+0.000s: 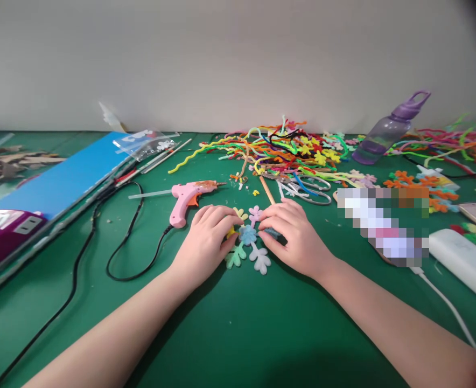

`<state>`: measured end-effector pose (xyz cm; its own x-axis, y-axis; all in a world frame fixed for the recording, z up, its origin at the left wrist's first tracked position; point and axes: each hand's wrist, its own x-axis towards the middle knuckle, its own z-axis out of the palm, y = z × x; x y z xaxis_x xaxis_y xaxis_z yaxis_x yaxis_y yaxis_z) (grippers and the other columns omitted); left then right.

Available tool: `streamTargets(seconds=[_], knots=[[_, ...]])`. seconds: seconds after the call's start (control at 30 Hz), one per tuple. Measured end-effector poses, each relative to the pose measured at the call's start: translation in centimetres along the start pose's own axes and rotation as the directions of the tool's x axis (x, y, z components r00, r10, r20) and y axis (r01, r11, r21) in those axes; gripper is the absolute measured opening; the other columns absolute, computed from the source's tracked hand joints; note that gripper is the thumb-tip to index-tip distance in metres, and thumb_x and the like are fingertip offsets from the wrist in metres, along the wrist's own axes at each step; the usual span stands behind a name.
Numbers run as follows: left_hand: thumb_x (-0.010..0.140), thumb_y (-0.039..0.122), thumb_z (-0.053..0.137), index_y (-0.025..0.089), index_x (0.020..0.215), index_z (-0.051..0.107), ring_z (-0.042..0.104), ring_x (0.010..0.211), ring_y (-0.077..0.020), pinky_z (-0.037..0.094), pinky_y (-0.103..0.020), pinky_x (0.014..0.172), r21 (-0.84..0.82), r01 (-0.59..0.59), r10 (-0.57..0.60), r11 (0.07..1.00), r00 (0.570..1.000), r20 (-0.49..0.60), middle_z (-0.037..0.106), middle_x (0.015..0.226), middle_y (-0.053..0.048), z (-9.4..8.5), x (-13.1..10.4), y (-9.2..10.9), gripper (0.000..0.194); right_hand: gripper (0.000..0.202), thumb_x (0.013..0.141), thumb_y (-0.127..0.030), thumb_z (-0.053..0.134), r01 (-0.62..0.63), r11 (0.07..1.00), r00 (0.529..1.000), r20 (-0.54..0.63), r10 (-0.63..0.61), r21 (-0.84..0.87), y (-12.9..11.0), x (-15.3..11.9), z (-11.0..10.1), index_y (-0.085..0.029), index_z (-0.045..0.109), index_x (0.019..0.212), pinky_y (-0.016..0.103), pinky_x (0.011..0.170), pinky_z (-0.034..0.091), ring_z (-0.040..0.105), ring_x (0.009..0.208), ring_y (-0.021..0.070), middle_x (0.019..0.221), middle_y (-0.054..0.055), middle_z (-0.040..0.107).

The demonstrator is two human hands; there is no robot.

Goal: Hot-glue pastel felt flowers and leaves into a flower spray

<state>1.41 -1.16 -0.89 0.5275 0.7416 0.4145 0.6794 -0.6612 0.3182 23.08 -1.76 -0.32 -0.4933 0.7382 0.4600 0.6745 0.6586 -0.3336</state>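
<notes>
A pastel snowflake of fuzzy chenille stems (248, 235) lies flat on the green table, with pink, white, green, yellow and blue arms around a blue middle. My left hand (214, 237) curls over its left side, fingertips and thumb on the yellow and green arms. On its right side, my right hand (290, 237) pinches around a blue arm, which is mostly hidden by the fingers. A tan stick (267, 190) lies just beyond my right hand. The pink glue gun (189, 198) rests on its side, left of my left hand.
Behind are a heap of colourful chenille stems (278, 145), scissors (306, 188) and a tilted purple bottle (387, 132). To the right lie a blurred-out phone (383, 226) and a white power bank (462, 264). A black cord (76, 275), blue board (68, 178) and purple box (9, 237) are left.
</notes>
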Motion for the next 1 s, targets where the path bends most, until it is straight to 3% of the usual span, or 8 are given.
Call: streamTargets(seconds=[0.17, 0.33, 0.5, 0.63, 0.77, 1.0], knots=[[0.087, 0.024, 0.055, 0.023, 0.088, 0.063, 0.056, 0.08, -0.0181, 0.038, -0.038, 0.083, 0.038, 0.051, -0.05, 0.998, 0.998, -0.024, 0.064, 0.078, 0.0, -0.4, 0.1, 0.2, 0.008, 0.02, 0.09, -0.018, 0.045, 0.0, 1.0, 1.0, 0.025, 0.0, -0.024, 0.6, 0.0, 0.4, -0.022, 0.064, 0.097, 0.044, 0.107, 0.028, 0.056, 0.106, 0.0178, 0.107, 0.005, 0.064], [0.089, 0.032, 0.049, 0.02, 0.072, 0.063, 0.045, 0.051, -0.0125, 0.037, -0.034, 0.072, -0.008, 0.103, -0.103, 0.995, 0.993, -0.063, 0.051, 0.052, 0.004, -0.8, 0.3, -0.1, 0.025, 0.02, 0.086, -0.016, 0.046, -0.017, 0.999, 1.0, 0.008, 0.017, 0.029, 1.2, 0.3, 0.7, -0.022, 0.063, 0.096, 0.045, 0.106, 0.029, 0.056, 0.105, 0.0185, 0.107, 0.005, 0.063], [0.092, 0.034, 0.046, 0.019, 0.057, 0.059, 0.05, 0.064, -0.0155, 0.034, -0.035, 0.073, 0.002, 0.054, -0.054, 0.999, 0.998, 0.016, 0.055, 0.059, 0.0, -1.0, 0.6, -0.5, 0.04, 0.02, 0.085, -0.015, 0.045, -0.038, 0.997, 0.999, 0.015, 0.037, 0.062, 1.2, 0.6, 0.5, -0.021, 0.061, 0.096, 0.044, 0.103, 0.032, 0.056, 0.103, 0.019, 0.105, 0.005, 0.063], [0.088, 0.039, 0.053, 0.022, 0.068, 0.067, 0.051, 0.069, -0.0156, 0.033, -0.036, 0.075, 0.014, 0.056, -0.056, 0.998, 0.997, 0.059, 0.057, 0.067, 0.0, -0.8, 0.5, -0.5, 0.03, 0.02, 0.084, -0.012, 0.046, -0.026, 0.997, 0.999, 0.021, 0.025, 0.073, 1.0, 0.6, 0.5, -0.019, 0.061, 0.095, 0.041, 0.101, 0.035, 0.055, 0.103, 0.0179, 0.103, 0.005, 0.063], [0.087, 0.032, 0.057, 0.025, 0.08, 0.071, 0.053, 0.071, -0.0148, 0.032, -0.035, 0.077, 0.009, 0.07, -0.07, 0.998, 0.994, 0.086, 0.059, 0.07, 0.001, -0.6, 0.3, -0.5, 0.018, 0.018, 0.082, -0.014, 0.05, -0.027, 0.998, 0.999, 0.025, 0.025, 0.057, 0.9, 0.6, 0.7, -0.019, 0.061, 0.096, 0.04, 0.101, 0.035, 0.054, 0.104, 0.0176, 0.104, 0.005, 0.062], [0.085, 0.03, 0.058, 0.026, 0.088, 0.072, 0.057, 0.075, -0.0145, 0.032, -0.034, 0.077, -0.008, 0.102, -0.1, 0.995, 0.989, 0.112, 0.061, 0.074, 0.001, -0.6, 0.1, -0.4, 0.014, 0.018, 0.084, -0.018, 0.051, -0.059, 0.998, 0.996, 0.064, 0.057, 0.03, 0.7, 0.5, 0.5, -0.02, 0.06, 0.1, 0.04, 0.103, 0.034, 0.053, 0.109, 0.0182, 0.11, 0.006, 0.061]])
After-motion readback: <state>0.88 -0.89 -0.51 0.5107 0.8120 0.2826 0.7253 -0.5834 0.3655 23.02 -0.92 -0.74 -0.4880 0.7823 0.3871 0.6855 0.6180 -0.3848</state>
